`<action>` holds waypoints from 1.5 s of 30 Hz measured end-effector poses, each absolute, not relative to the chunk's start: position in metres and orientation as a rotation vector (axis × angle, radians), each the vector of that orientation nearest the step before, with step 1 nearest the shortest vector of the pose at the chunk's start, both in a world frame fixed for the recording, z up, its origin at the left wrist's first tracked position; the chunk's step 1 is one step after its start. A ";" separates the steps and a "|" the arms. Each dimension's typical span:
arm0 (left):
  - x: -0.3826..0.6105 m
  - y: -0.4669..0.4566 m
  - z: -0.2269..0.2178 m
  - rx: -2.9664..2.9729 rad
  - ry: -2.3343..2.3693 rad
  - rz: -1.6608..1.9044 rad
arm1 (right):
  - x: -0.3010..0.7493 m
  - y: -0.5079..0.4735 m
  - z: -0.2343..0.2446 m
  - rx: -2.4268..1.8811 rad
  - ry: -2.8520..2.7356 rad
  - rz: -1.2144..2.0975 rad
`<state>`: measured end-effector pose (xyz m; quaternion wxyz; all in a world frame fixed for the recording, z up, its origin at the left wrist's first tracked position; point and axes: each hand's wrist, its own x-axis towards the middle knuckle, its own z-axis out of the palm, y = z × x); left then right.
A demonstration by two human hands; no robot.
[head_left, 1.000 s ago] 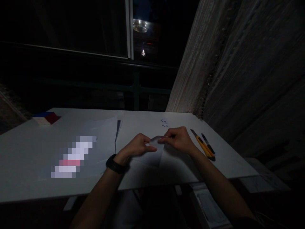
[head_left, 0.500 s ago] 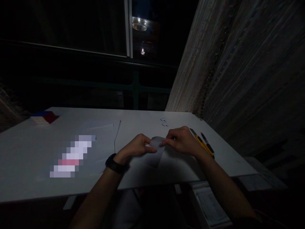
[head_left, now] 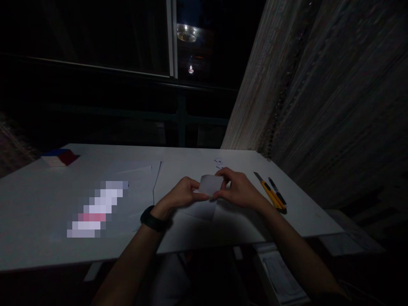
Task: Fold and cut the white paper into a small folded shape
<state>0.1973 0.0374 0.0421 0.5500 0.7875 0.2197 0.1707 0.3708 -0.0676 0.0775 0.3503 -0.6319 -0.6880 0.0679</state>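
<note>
I see both hands working on one paper [head_left: 210, 185], which sits between them above the table [head_left: 191, 155]. I have the left hand [head_left: 185, 191] pinching its left side in a narrow grip, thumb on the near side, likely to steady it. The right hand [head_left: 241, 188] holds the opposite side a little wider, index finger at the far corner and thumb low, which I judge helps control the bend. The upper part stands tilted up while more spreads below the fingers; I cannot tell whether that is a fold or a second piece.

Right of the right hand lie a knife [head_left: 270, 194] and a pen [head_left: 277, 191], side by side, presumably within easy reach. Left of the left hand are some sheets [head_left: 142, 182], partly hidden by a pixelated patch, and farther out a cube [head_left: 58, 158], well apart from the work.
</note>
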 end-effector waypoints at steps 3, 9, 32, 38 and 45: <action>0.198 0.034 0.044 1.900 0.565 0.407 | 0.370 -0.065 0.071 -1.646 -1.728 0.260; 0.201 0.029 0.047 1.907 0.566 0.403 | 0.373 -0.068 0.075 -1.601 -1.730 0.284; 0.202 0.042 0.034 1.717 0.666 0.437 | 0.373 -0.031 0.052 -1.443 -1.426 0.459; 0.208 0.038 0.035 1.553 0.654 0.512 | 0.368 -0.021 0.046 -1.409 -1.302 0.427; 0.209 0.045 0.033 1.529 0.874 0.782 | 0.361 -0.010 0.026 -1.434 -1.376 0.529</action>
